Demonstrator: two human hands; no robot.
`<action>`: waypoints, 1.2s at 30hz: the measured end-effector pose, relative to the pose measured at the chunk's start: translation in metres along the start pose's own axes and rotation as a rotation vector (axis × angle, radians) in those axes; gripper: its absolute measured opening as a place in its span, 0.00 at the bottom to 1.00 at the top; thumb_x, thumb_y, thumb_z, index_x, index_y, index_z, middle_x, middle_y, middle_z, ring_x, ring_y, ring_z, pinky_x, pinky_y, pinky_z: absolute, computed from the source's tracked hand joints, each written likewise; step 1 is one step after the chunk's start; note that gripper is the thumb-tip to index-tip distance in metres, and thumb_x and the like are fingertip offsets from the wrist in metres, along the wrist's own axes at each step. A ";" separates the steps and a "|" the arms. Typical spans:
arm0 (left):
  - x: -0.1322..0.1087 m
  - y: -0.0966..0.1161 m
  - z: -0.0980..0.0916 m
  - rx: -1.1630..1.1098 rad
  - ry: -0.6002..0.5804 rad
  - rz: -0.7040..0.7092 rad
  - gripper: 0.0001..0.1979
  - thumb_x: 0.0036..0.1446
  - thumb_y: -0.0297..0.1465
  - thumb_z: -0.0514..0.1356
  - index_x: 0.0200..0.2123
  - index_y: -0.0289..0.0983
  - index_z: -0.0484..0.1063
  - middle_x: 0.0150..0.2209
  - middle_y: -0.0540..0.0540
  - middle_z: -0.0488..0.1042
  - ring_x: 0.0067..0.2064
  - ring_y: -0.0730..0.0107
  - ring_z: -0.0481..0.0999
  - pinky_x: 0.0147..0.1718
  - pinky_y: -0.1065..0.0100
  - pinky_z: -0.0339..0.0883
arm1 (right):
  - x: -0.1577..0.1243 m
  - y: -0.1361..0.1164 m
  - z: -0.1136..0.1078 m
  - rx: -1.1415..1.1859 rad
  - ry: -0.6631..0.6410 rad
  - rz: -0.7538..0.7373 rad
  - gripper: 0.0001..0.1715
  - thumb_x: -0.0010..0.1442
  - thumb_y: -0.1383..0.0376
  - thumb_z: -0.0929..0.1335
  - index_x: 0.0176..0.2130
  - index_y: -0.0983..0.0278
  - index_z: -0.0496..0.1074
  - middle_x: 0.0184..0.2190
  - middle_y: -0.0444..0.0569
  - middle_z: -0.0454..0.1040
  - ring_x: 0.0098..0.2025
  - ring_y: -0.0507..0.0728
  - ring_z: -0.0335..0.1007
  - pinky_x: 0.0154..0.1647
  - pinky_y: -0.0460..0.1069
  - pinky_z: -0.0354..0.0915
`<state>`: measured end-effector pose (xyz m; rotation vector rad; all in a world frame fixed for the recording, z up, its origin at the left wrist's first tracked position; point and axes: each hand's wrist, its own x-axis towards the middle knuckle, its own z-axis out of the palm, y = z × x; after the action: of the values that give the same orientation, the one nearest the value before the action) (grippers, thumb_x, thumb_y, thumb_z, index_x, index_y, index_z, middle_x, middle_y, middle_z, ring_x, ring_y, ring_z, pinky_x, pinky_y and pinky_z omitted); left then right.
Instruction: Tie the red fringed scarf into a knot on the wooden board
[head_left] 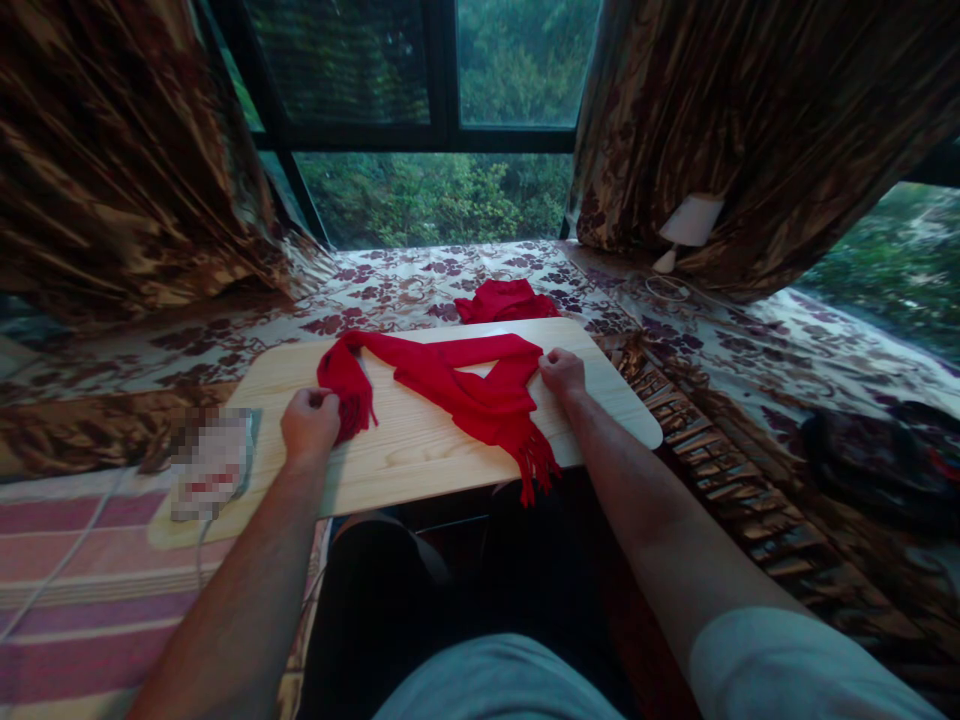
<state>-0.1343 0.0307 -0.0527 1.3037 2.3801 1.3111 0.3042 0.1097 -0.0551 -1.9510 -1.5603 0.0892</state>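
Note:
A red scarf (450, 385) with fringed ends lies loosely folded across a pale wooden table (420, 460). One fringed end hangs over the table's near edge; the other curls down at the left. My left hand (311, 420) is closed at that left end, its fingers pinching the scarf beside the fringe. On the right, my right hand (562, 372) pinches the scarf's right-hand fold between thumb and fingers. A gap in the folds shows the wood near the right hand.
Another red cloth (506, 300) lies bunched beyond the table's far edge, on a floral cover (390, 285). A blurred-out device (214, 465) with a cable rests at the table's left. A white lamp (690, 222) stands by the curtain (750, 110). Dark bags (870, 460) lie at right.

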 end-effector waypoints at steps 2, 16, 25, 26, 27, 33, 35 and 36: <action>0.000 0.001 0.000 0.009 -0.010 -0.005 0.12 0.51 0.35 0.60 0.39 0.39 0.76 0.37 0.44 0.79 0.42 0.57 0.78 0.47 0.60 0.70 | 0.000 0.000 0.000 -0.002 0.001 0.004 0.14 0.60 0.62 0.66 0.31 0.66 0.79 0.31 0.54 0.80 0.32 0.56 0.69 0.33 0.49 0.55; -0.013 0.010 0.008 0.445 -0.162 0.370 0.24 0.57 0.44 0.58 0.51 0.36 0.78 0.56 0.34 0.75 0.56 0.40 0.70 0.55 0.47 0.63 | 0.001 -0.001 -0.003 0.067 -0.008 0.017 0.13 0.58 0.62 0.66 0.27 0.64 0.76 0.31 0.53 0.80 0.33 0.57 0.69 0.35 0.49 0.57; -0.012 0.008 0.009 0.461 -0.120 0.419 0.14 0.57 0.37 0.57 0.39 0.35 0.76 0.41 0.35 0.77 0.46 0.49 0.73 0.50 0.54 0.64 | -0.023 -0.028 -0.035 0.336 0.034 0.001 0.08 0.54 0.61 0.67 0.28 0.62 0.74 0.28 0.47 0.78 0.32 0.56 0.70 0.38 0.49 0.62; -0.012 0.008 0.009 0.460 -0.118 0.416 0.13 0.57 0.37 0.56 0.39 0.35 0.76 0.40 0.35 0.77 0.46 0.49 0.73 0.50 0.54 0.65 | -0.032 -0.032 -0.037 0.370 0.011 -0.039 0.09 0.54 0.61 0.67 0.29 0.62 0.74 0.27 0.46 0.77 0.31 0.56 0.70 0.37 0.49 0.62; -0.012 0.008 0.009 0.458 -0.117 0.408 0.13 0.57 0.36 0.56 0.39 0.35 0.75 0.40 0.35 0.76 0.46 0.49 0.73 0.49 0.54 0.65 | -0.042 -0.036 -0.039 0.399 -0.037 -0.083 0.09 0.55 0.61 0.67 0.29 0.62 0.74 0.27 0.45 0.77 0.31 0.55 0.70 0.37 0.49 0.63; -0.011 0.005 0.009 0.394 -0.105 0.364 0.10 0.55 0.34 0.58 0.36 0.36 0.75 0.38 0.35 0.75 0.44 0.50 0.73 0.47 0.55 0.67 | -0.089 -0.041 -0.049 0.332 -0.156 -0.372 0.08 0.55 0.65 0.68 0.36 0.61 0.78 0.38 0.47 0.80 0.42 0.57 0.73 0.48 0.51 0.66; -0.011 0.005 0.009 0.366 -0.101 0.353 0.09 0.54 0.34 0.58 0.35 0.36 0.75 0.38 0.36 0.75 0.44 0.50 0.73 0.47 0.55 0.67 | -0.097 -0.041 -0.055 0.286 -0.138 -0.550 0.13 0.55 0.67 0.70 0.42 0.61 0.78 0.45 0.50 0.79 0.49 0.59 0.71 0.54 0.54 0.65; -0.011 0.005 0.009 0.355 -0.098 0.348 0.08 0.54 0.34 0.59 0.35 0.37 0.75 0.38 0.36 0.75 0.45 0.50 0.73 0.47 0.55 0.67 | -0.099 -0.042 -0.057 0.252 -0.138 -0.632 0.16 0.54 0.68 0.71 0.45 0.61 0.78 0.48 0.51 0.78 0.52 0.61 0.69 0.56 0.55 0.64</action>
<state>-0.1201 0.0300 -0.0572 1.9028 2.4728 0.8832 0.2631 0.0002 -0.0203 -1.2175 -2.0727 0.1484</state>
